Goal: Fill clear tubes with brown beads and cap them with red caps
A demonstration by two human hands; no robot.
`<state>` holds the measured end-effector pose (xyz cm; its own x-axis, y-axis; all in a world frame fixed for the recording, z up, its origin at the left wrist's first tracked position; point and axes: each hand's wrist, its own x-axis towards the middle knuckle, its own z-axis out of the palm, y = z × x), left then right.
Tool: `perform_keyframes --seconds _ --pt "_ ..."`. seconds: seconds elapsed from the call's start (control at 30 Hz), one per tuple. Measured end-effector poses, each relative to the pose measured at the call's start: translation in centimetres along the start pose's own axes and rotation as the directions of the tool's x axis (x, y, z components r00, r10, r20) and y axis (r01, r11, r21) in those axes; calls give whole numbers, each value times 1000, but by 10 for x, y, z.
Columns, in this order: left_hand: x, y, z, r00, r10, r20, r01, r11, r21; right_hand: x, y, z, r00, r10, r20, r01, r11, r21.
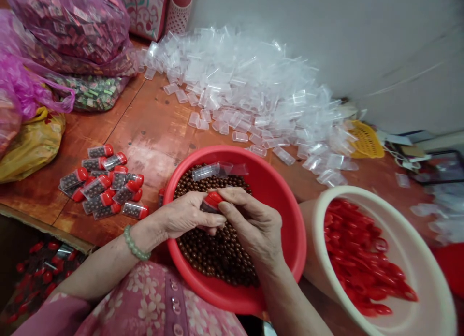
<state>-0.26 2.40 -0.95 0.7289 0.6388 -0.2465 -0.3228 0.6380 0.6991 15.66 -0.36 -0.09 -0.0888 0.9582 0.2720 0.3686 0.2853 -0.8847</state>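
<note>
Over a red basin (286, 191) of brown beads (217, 256), my left hand (186, 212) is closed around a small clear tube (209, 206) with dark contents. My right hand (253, 220) grips the red cap (213, 197) at the tube's top, thumb and fingers pressed on it. A few clear tubes (206, 171) lie on the beads just behind my hands. Left of the basin, a heap of filled, red-capped tubes (97, 186) rests on the wooden table (119, 123).
Clear plastic tubes (246, 84) are piled along the wall. At right stands a cream tub (326, 258) of red caps (358, 254), with a yellow basket (366, 140) beyond. Purple bags (72, 26) fill the back left. More capped tubes (43, 273) lie below the table edge.
</note>
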Motion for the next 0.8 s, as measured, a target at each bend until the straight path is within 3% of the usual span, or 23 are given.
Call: perform_keyframes --seconds 0.27,0.47,0.6,0.8 --pt "0 -2 0 998 -44 34 43 999 21 4 -7 -13 971 -188 150 217 954 -206" --pt "1 1 0 991 -134 19 135 985 -105 1 -7 -10 922 -267 279 358 863 -357" --pt "2 0 0 994 -110 -30 104 984 -145 -3 -8 6 925 -290 244 378 753 -539" --pt "3 0 1 998 -32 -55 20 977 -213 -3 -11 16 897 -350 270 440 648 -621"
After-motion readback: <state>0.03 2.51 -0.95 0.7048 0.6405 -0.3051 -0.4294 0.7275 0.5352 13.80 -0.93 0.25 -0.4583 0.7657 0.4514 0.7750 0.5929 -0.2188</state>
